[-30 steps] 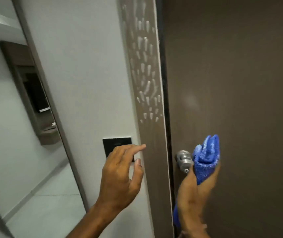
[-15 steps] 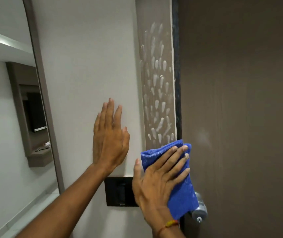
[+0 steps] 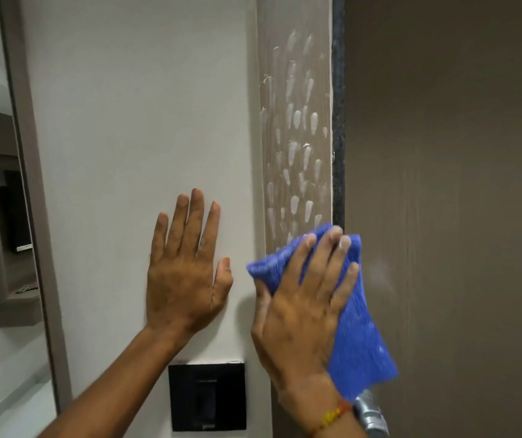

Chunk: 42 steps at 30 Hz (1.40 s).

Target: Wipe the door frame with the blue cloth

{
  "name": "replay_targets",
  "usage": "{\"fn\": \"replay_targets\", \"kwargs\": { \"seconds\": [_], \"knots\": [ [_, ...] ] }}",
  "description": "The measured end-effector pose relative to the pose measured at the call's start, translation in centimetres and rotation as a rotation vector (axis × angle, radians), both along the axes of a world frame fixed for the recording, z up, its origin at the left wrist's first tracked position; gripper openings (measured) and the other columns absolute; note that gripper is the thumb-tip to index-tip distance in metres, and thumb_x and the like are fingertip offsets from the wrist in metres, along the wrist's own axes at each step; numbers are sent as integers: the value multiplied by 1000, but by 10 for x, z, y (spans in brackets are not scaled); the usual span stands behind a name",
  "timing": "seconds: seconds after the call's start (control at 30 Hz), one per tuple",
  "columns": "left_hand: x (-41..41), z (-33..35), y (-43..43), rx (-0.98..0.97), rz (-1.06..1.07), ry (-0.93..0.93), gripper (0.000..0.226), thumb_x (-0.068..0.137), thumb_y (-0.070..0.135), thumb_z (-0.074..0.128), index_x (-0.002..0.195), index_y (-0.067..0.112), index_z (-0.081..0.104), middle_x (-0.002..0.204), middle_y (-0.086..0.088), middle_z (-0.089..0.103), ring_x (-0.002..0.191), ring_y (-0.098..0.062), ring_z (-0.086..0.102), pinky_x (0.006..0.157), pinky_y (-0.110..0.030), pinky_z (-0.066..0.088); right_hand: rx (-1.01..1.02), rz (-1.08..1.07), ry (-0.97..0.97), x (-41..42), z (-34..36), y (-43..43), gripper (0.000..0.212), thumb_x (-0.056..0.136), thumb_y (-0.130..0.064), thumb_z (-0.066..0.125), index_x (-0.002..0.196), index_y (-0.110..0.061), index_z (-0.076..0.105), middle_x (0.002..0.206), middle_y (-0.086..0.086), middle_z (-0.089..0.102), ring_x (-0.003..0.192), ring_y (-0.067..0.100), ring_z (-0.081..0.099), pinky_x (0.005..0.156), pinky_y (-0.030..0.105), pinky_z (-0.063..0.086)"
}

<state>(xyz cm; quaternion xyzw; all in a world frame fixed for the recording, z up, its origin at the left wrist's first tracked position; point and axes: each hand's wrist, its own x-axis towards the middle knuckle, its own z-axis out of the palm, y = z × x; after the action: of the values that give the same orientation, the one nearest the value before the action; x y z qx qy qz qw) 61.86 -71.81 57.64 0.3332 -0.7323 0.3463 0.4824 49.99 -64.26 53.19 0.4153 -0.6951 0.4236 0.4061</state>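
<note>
Flat right hand point(image 3: 300, 311) presses cloth point(image 3: 360, 336) on frame point(image 3: 297, 121).

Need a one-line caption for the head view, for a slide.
Right hand presses the blue cloth on the smeared door frame while the left hand rests flat on the wall.

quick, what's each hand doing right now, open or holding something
Left hand: open, flat on the white wall.
Right hand: open, pressing the folded blue cloth against the smeared brown door frame.
</note>
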Motion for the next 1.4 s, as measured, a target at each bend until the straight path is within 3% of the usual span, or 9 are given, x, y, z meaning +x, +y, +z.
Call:
{"fn": "replay_targets", "kwargs": {
  "seconds": [0.1, 0.2, 0.33, 0.5, 0.67, 0.8, 1.1, 1.33, 1.4],
  "knots": [
    [1, 1, -1, -6, -1, -3, 73, 83, 32, 38, 147, 9, 12, 155, -16, 9, 145, -30, 7, 118, -47, 7, -106, -25, -60, 9, 61, -4, 75, 95, -52, 19, 145, 3, 9, 155, 27, 9, 144, 41, 6, 117, 55, 14],
    [0, 1, -1, -11, 0, -10, 74, 83, 33, 39, 147, 9, 13, 155, -16, 10, 145, -30, 7, 118, -47, 7, -147, -17, -69, 9, 83, -7, 73, 95, -50, 16, 146, 2, 9, 156, 24, 11, 144, 39, 8, 117, 52, 16],
    [1, 1, -1, -9, -1, -8, 74, 82, 34, 37, 148, 9, 12, 156, -16, 9, 145, -30, 6, 118, -46, 7, -126, -5, -87, 9, 46, -7, 74, 95, -49, 19, 146, 0, 2, 156, 21, 3, 144, 37, 5, 115, 49, 14],
    [1, 1, -1, 0, -12, 1, 74, 82, 34, 36, 147, 10, 13, 156, -16, 12, 145, -29, 7, 117, -46, 8, -60, -24, -47, 6, 18, -4, 73, 94, -48, 15, 146, 3, 6, 154, 23, 5, 143, 39, 9, 113, 52, 16],
    [-4, 21, 3, 13, -22, 13, 75, 83, 38, 35, 148, 10, 9, 156, -16, 6, 146, -28, 3, 118, -45, 4, -169, 33, 5, 4, 115, -8, 75, 92, -48, 27, 145, 3, 10, 156, 25, 11, 143, 40, 10, 117, 53, 15],
    [-11, 83, 7, -4, -41, 162, 72, 85, 34, 32, 147, 7, 8, 157, -18, 4, 145, -25, 0, 118, -43, 2, -255, 50, -21, 5, 190, -11, 74, 90, -46, 26, 145, 3, 12, 156, 23, 13, 144, 39, 11, 117, 52, 15],
    [-13, 113, -1, -71, -22, 142, 67, 89, 34, 23, 148, 6, 8, 158, -15, 6, 146, -24, 2, 119, -44, 5, -141, 36, 24, 3, 98, -4, 72, 93, -44, 28, 145, 3, 9, 157, 22, 10, 145, 38, 7, 116, 50, 14],
    [-14, 112, -1, -80, -15, 134, 66, 89, 34, 25, 147, 5, 11, 156, -17, 11, 145, -27, 7, 118, -46, 8, -204, 46, 139, -9, 236, -9, 69, 94, -40, 26, 145, 2, 6, 157, 21, 6, 145, 38, 1, 119, 50, 7],
    [-13, 114, -2, -91, -20, 136, 66, 89, 34, 25, 147, 5, 11, 156, -17, 11, 145, -27, 7, 119, -46, 8, -217, 63, 178, -8, 235, -10, 68, 94, -38, 28, 146, 1, 8, 158, 20, 6, 145, 37, 1, 120, 49, 6]
  ]
}}
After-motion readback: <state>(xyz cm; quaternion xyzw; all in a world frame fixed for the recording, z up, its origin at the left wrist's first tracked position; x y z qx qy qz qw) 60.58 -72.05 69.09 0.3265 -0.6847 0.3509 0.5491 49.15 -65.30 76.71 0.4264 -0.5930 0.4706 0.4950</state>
